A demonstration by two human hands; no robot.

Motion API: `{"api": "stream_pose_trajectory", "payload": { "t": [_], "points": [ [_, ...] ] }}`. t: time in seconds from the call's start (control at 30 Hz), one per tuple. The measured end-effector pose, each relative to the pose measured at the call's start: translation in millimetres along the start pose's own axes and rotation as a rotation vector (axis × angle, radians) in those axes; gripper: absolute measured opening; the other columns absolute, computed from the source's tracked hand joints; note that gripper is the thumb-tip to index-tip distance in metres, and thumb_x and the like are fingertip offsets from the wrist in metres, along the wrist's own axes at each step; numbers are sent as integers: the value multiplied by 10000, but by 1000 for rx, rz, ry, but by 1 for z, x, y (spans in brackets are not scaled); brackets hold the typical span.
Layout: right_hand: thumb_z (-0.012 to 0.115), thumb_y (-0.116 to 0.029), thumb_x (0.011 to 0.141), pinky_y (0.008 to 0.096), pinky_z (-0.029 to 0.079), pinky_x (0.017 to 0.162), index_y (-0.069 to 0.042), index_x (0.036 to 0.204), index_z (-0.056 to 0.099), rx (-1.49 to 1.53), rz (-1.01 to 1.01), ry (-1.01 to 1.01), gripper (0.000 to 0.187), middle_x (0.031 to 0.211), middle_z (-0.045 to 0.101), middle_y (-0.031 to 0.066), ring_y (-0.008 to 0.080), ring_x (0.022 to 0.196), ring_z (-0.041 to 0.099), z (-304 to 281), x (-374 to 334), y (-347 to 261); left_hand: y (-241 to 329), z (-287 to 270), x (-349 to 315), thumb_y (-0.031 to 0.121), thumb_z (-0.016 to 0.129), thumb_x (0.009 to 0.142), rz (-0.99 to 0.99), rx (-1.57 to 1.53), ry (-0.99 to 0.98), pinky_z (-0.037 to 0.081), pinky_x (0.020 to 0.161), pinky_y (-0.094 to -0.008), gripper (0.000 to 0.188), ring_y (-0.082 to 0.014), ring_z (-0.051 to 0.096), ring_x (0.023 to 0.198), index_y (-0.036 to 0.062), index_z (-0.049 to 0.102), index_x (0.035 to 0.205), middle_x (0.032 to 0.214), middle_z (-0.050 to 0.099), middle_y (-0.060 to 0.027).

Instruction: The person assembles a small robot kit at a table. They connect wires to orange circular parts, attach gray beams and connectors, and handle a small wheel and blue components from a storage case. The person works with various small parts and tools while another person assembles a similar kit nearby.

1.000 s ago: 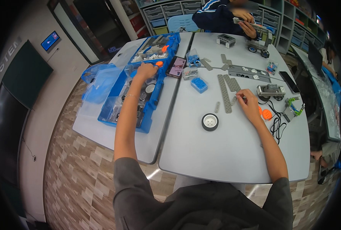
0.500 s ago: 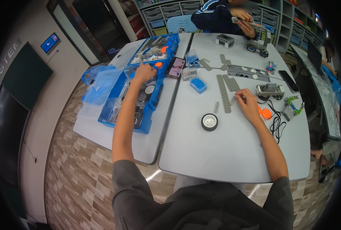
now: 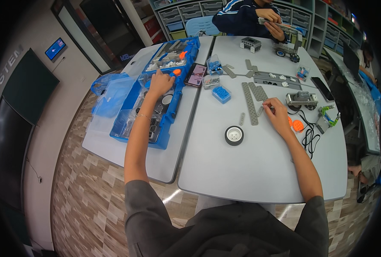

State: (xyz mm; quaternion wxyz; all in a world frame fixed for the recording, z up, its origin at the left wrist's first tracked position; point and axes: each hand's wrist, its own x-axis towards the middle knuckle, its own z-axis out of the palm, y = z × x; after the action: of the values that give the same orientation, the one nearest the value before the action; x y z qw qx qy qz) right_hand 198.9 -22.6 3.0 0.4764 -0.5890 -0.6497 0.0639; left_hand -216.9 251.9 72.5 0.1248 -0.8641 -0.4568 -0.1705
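Head view — left hand (image 3: 161,83) over blue case (image 3: 164,136), right hand (image 3: 275,112) curled by small gray plate (image 3: 259,111); grips unclear.

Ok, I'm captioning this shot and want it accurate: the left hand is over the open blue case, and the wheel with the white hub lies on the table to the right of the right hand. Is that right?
Not quite: the head view shows the wheel to the left of the right hand. The left hand is indeed over the open blue case.
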Motion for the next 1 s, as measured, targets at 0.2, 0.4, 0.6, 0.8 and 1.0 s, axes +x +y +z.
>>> {"api": "stream_pose_trajectory", "payload": {
  "t": [0.2, 0.4, 0.6, 0.8, 1.0],
  "points": [
    [655, -33, 915, 313, 538, 705, 9, 1011, 669, 12, 3, 6, 105, 1014, 660, 107, 213, 853, 662, 0, 0, 1, -5, 6, 8, 392, 507, 988, -3, 42, -72, 442, 899, -518, 505, -385, 588, 1095, -19, 774, 870, 962, 710, -262],
    [654, -44, 925, 315, 540, 718, 5, 1018, 669, 26, 9, 6, 106, 1016, 659, 106, 214, 858, 662, 0, 0, 1, 2, -7, 16, 422, 504, 996, -42, -15, -207, 465, 931, -535, 513, -401, 613, 1068, 25, 791, 842, 989, 739, -208],
    [652, -53, 932, 320, 540, 731, 2, 1024, 667, 15, 10, -7, 109, 1006, 653, 108, 218, 860, 661, -1, 0, 0, 10, -22, 25, 438, 513, 1023, -421, -453, -337, 527, 952, -454, 524, -345, 694, 965, 22, 801, 883, 1049, 755, -186],
    [651, -52, 935, 323, 538, 731, 4, 1018, 667, 27, 10, 1, 101, 1002, 651, 111, 224, 848, 662, -1, -1, 0, 2, -14, 31, 405, 569, 997, -322, -404, -284, 548, 883, -366, 470, -275, 726, 898, 11, 803, 893, 939, 777, -152],
    [654, -47, 930, 327, 544, 733, 6, 1008, 668, 21, 12, 2, 95, 1007, 655, 113, 224, 840, 667, -1, 0, 2, 4, -18, 27, 358, 603, 974, -348, -359, -289, 592, 774, -379, 396, -249, 733, 845, 24, 802, 905, 916, 777, -129]
  ]
}}
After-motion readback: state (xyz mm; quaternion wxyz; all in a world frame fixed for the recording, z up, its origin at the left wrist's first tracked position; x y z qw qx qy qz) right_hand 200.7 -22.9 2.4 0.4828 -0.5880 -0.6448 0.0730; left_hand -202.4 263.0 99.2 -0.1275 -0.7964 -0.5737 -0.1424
